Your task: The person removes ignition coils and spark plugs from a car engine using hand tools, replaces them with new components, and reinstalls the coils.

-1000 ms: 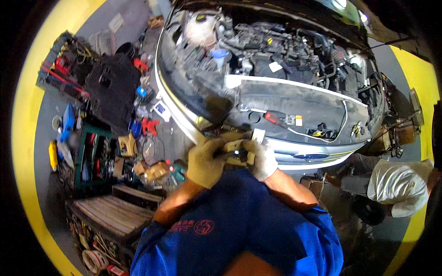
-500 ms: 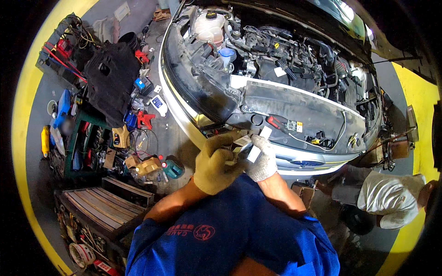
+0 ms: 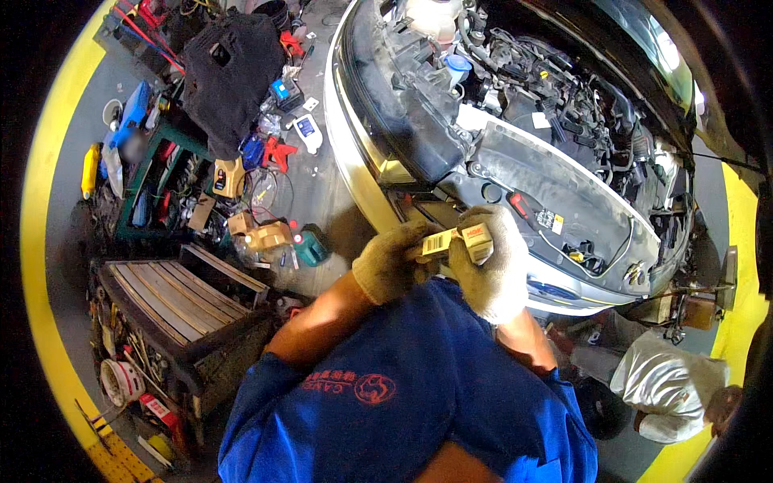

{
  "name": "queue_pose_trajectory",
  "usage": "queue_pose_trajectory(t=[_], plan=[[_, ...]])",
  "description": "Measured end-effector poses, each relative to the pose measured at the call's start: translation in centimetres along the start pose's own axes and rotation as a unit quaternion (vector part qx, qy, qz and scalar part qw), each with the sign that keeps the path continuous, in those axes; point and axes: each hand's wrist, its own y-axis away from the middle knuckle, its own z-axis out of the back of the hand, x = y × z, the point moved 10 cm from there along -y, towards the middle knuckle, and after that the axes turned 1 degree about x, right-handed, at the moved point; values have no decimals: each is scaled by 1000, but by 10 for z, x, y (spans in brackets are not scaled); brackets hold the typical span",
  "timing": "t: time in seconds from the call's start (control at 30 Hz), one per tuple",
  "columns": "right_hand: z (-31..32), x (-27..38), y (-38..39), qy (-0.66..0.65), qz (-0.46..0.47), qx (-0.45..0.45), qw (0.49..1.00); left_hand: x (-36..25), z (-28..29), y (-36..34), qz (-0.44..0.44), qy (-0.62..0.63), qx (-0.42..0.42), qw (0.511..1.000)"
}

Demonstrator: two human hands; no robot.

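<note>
Both my hands wear pale knit gloves and meet in front of my chest, at the car's front edge. My left hand [image 3: 390, 262] is closed, its fingertips on a small cardboard box part [image 3: 437, 243] with a barcode. My right hand [image 3: 498, 270] is closed around a small white and yellow box [image 3: 477, 234] with red print. I cannot tell whether these are two boxes or one box with its end folded out. Just beyond the hands lies the black front panel [image 3: 580, 189] of the car, with a red-handled tool [image 3: 518, 204] on it.
The open engine bay [image 3: 555, 97] fills the upper right. On the left are a slatted bench [image 3: 173, 298], a green tool cart [image 3: 165, 181], a dark green bottle [image 3: 310, 248] and scattered boxes. Another person [image 3: 664, 386] is at the lower right.
My view has shifted, so the car appears farther right and higher. The hands have turned the packaging: the barcode side and the red-printed end now show, where a white face showed before.
</note>
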Motion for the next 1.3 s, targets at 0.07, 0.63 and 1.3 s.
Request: queue_pose_trajectory(t=[0.07,0.63,1.3], plan=[[-1,-12,1,-37,-71,6,997,-4,-2,3,-21,-46,41,998],[-167,-80,35,-606,-442,59,659,-71,52,81,-167,76,-89,979],[-236,-30,-6,-471,-333,233,783,-142,70,183,-269,-536,-195,776]])
